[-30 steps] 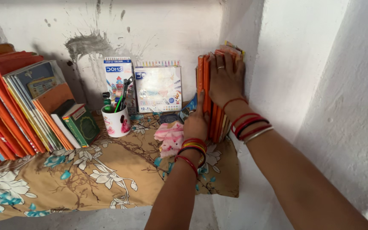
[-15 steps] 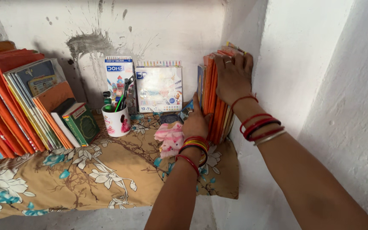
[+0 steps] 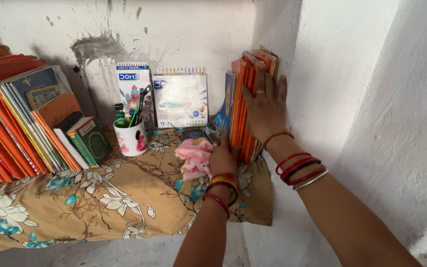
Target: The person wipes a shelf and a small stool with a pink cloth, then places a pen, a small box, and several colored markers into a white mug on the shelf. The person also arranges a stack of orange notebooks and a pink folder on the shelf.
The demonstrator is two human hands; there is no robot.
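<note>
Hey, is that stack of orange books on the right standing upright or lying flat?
Upright. The orange books stand on edge against the side wall, the right hand pressed flat on them and the left hand at their base.

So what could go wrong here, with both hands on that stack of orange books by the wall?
The upright orange books stand only because the right hand presses them to the white wall; released, they may topple. The blue-covered book already leans outward. Falling, they could land on the pink cloth beside the left hand.
</note>
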